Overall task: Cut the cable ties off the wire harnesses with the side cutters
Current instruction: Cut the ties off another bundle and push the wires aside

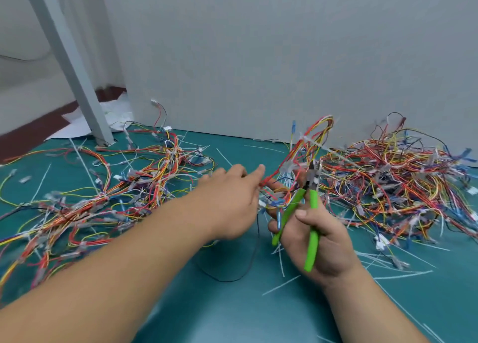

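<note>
My right hand (318, 241) grips the green-handled side cutters (311, 213), jaws pointing up and away at the middle of the table. Just left of it, my left hand (232, 198) holds a wire harness (305, 146) of red, yellow and white wires, which rises in a loop toward the wall. A white cable tie (309, 139) is wrapped round that loop, above the cutter jaws. The fingers of my left hand are partly hidden behind the wires.
A big tangle of harnesses (393, 182) lies at the right, another pile (103, 195) at the left. Cut white tie pieces (388, 265) litter the green mat (232, 304). A grey wall (284, 58) closes the back, and a grey post (77, 79) stands at back left.
</note>
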The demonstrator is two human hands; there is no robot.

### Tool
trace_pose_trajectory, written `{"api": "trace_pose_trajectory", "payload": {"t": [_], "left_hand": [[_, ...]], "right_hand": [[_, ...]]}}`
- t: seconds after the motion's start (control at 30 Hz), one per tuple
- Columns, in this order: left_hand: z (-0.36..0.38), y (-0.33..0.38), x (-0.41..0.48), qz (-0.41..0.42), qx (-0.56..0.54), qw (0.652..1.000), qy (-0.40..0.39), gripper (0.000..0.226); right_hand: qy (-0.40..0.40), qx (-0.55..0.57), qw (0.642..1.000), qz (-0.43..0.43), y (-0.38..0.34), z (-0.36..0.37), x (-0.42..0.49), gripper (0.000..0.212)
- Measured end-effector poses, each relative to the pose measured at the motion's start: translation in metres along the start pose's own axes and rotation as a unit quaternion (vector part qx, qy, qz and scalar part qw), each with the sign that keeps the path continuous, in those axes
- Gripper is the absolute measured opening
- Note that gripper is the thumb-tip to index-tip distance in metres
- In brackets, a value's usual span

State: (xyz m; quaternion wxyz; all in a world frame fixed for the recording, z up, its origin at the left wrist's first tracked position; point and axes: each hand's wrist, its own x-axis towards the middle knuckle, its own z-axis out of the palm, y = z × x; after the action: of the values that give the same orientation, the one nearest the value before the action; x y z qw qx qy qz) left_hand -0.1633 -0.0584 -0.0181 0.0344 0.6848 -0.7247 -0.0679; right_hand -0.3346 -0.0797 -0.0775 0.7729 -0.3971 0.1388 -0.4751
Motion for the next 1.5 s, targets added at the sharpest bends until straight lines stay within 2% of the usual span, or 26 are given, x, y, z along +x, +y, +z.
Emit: {"api": "trace_pose_trajectory", "payload": {"t": [0.1,0.2,0.3,0.37,0.43,0.5,0.57,0.63,0.73,0.83,0.9,0.97,1.03,1.1,1.13,1.2,1.27,1.33,1.4,1.5], "left_hand": [[0.006,-0.002,0.002,0.008,0.025,1.0,0.003,0.049],[0.005,-0.002,0.002,0.022,0.023,0.998,0.046,0.031],[0.007,-0.002,-0.004,0.012,0.014,0.993,0.12,0.029],[0.006,-0.004,-0.007,0.019,0.023,0.987,0.157,0.039],[0.006,-0.006,-0.011,0.08,0.065,0.98,0.17,0.05],[0.006,-0.007,-0.014,0.146,0.083,0.971,0.169,0.049],[0.007,-0.014,-0.018,0.156,0.065,0.97,0.175,0.054],[0.006,-0.028,-0.022,0.111,0.034,0.98,0.164,0.065],[0.005,-0.052,-0.025,0.029,0.035,0.995,0.093,0.078],[0.004,-0.064,-0.028,0.006,0.019,0.999,0.042,0.076],[0.0,-0.067,-0.033,0.002,0.001,1.0,0.003,0.081],[-0.006,-0.068,-0.035,0.007,0.02,0.999,-0.047,0.07],[-0.012,-0.069,-0.033,0.01,0.076,0.995,-0.057,0.044],[-0.017,-0.07,-0.03,0.002,0.054,0.998,0.009,0.026],[-0.018,-0.07,-0.028,0.001,0.003,0.998,0.062,0.022],[-0.022,-0.069,-0.026,-0.019,-0.152,0.973,0.17,0.018],[-0.023,-0.072,-0.025,-0.054,-0.228,0.951,0.202,0.017],[-0.021,-0.079,-0.025,-0.057,-0.159,0.974,0.151,0.019],[-0.015,-0.087,-0.024,-0.062,-0.031,0.994,0.088,0.023],[-0.013,-0.095,-0.025,-0.132,0.107,0.983,0.075,0.025]], "right_hand": [[-0.004,-0.084,0.996,0.005,0.005,0.004,-0.002,0.095],[0.007,-0.151,0.988,0.002,0.011,0.005,-0.003,0.081],[-0.011,-0.165,0.986,-0.003,0.014,0.007,-0.004,0.065],[0.021,-0.128,0.992,-0.007,0.016,0.01,-0.002,0.056],[0.073,-0.1,0.992,-0.01,0.019,0.01,0.0,0.05],[0.128,-0.097,0.987,-0.014,0.019,0.01,0.001,0.044],[0.182,-0.089,0.979,-0.031,0.014,0.007,0.002,0.037],[0.227,-0.067,0.97,-0.057,0.004,0.002,0.004,0.036],[0.256,-0.036,0.961,-0.096,-0.013,-0.005,0.007,0.034],[0.258,-0.038,0.96,-0.106,-0.016,-0.008,0.006,0.029],[0.262,-0.036,0.957,-0.116,-0.015,-0.008,0.007,0.034],[0.272,-0.032,0.953,-0.126,-0.016,-0.008,0.009,0.036],[0.285,-0.025,0.95,-0.122,-0.018,-0.012,0.011,0.034],[0.295,-0.019,0.949,-0.112,-0.019,-0.014,0.011,0.034],[0.3,-0.02,0.948,-0.108,-0.018,-0.015,0.012,0.033],[0.31,-0.023,0.945,-0.101,-0.017,-0.015,0.012,0.031],[0.311,-0.018,0.945,-0.099,-0.016,-0.015,0.012,0.03],[0.302,-0.007,0.948,-0.099,-0.016,-0.015,0.012,0.033],[0.291,0.006,0.951,-0.107,-0.02,-0.016,0.012,0.034],[0.289,0.024,0.949,-0.123,-0.025,-0.018,0.012,0.033]]}}
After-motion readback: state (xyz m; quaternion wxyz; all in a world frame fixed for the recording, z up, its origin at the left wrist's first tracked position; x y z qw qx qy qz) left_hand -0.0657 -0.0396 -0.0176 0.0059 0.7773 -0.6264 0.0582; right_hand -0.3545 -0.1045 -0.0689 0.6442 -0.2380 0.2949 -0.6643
